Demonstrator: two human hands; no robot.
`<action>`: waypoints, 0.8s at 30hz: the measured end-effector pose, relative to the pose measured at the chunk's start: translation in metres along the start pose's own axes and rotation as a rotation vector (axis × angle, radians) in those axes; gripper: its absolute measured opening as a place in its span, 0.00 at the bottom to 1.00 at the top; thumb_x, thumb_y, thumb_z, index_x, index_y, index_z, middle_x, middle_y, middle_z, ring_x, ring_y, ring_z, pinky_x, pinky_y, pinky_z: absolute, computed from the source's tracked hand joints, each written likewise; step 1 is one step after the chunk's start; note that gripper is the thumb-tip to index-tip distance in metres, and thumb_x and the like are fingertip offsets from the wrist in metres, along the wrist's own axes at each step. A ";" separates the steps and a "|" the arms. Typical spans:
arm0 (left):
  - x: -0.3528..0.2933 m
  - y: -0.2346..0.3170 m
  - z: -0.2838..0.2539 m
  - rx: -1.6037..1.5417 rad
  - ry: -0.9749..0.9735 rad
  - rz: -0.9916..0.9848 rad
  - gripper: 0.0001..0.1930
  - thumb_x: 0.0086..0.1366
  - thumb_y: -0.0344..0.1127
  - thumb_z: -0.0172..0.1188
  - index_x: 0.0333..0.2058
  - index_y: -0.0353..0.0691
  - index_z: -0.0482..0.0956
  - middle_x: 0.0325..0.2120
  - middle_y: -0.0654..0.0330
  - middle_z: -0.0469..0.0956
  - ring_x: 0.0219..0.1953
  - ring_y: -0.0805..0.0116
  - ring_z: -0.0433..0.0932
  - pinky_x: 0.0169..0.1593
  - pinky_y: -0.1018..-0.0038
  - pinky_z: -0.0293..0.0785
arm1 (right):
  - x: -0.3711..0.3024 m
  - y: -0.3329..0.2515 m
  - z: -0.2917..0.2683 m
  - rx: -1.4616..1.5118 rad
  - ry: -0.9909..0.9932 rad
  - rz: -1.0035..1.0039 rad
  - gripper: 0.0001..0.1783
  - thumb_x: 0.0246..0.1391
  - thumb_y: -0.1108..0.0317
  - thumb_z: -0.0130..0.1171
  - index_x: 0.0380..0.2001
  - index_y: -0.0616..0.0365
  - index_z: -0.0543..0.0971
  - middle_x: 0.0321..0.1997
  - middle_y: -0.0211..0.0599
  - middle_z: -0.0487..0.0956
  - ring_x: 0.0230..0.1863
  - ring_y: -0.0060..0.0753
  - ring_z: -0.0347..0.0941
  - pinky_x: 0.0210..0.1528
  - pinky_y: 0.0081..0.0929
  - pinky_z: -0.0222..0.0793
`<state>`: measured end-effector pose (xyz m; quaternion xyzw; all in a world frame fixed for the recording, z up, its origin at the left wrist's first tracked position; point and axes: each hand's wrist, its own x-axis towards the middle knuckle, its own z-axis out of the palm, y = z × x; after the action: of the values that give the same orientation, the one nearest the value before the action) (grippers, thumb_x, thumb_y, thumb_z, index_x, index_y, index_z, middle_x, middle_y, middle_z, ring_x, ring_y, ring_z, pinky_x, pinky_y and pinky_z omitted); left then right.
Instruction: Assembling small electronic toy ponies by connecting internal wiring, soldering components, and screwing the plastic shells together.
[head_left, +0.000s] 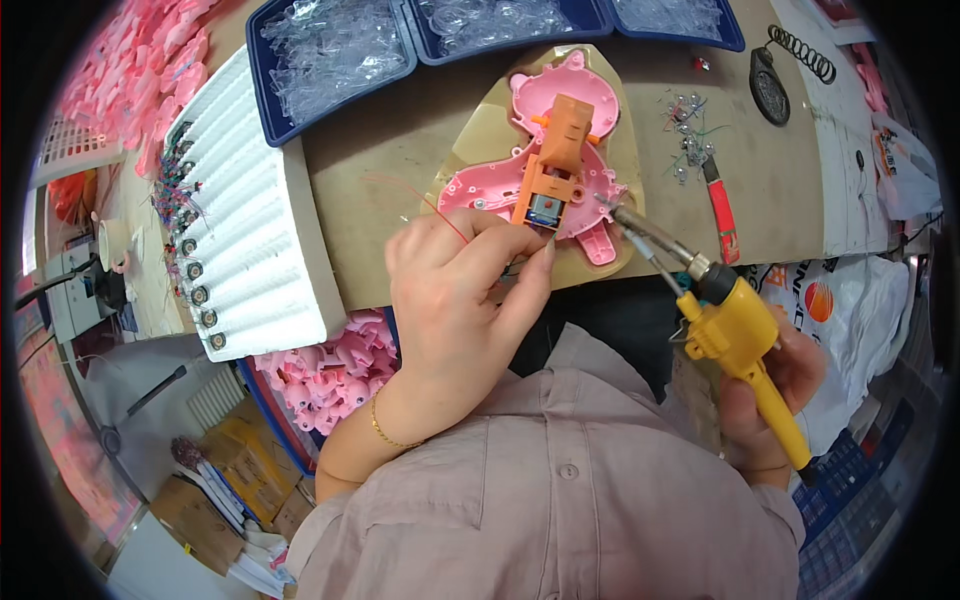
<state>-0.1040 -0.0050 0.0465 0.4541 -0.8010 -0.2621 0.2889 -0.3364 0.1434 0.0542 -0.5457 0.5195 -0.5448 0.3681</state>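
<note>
My left hand is closed in a pinch at the near end of an orange plastic mechanism. A thin red wire sticks out from between its fingers; the fingertips partly hide the wire ends. That mechanism lies in a pink plastic shell half, which rests in a yellowish fixture. A small silver motor shows close to the fingertips. Wrapped in my right hand is a yellow soldering gun. Its metal tip points left, close to the shell's right edge.
Blue bins of clear plastic parts line the back. On the left, a white foam tray bears small round wired parts. A red-handled tool, small wired parts and a black tag with a coil lie right. Pink parts fill a bin below.
</note>
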 end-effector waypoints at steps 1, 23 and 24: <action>0.000 0.001 0.000 0.004 -0.012 -0.003 0.05 0.49 0.31 0.67 0.26 0.44 0.79 0.25 0.67 0.75 0.31 0.67 0.70 0.39 0.70 0.60 | -0.001 0.000 -0.002 0.033 -0.072 0.005 0.35 0.51 0.53 0.65 0.57 0.46 0.60 0.59 0.50 0.67 0.59 0.42 0.66 0.60 0.37 0.62; 0.000 0.001 0.003 0.005 -0.044 -0.030 0.05 0.49 0.31 0.65 0.24 0.44 0.77 0.24 0.65 0.73 0.31 0.65 0.69 0.40 0.69 0.59 | 0.039 -0.018 0.003 0.443 -0.428 0.751 0.29 0.49 0.66 0.52 0.54 0.71 0.66 0.39 0.44 0.78 0.28 0.29 0.75 0.31 0.22 0.70; 0.000 0.001 0.003 0.011 -0.042 -0.027 0.05 0.49 0.31 0.65 0.24 0.44 0.77 0.24 0.65 0.73 0.31 0.65 0.69 0.40 0.69 0.59 | 0.040 -0.017 0.003 0.234 -0.541 0.549 0.27 0.49 0.66 0.51 0.52 0.71 0.68 0.37 0.43 0.79 0.29 0.29 0.76 0.32 0.21 0.70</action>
<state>-0.1064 -0.0042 0.0450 0.4608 -0.8023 -0.2709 0.2657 -0.3361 0.1072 0.0789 -0.4647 0.4646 -0.3186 0.6831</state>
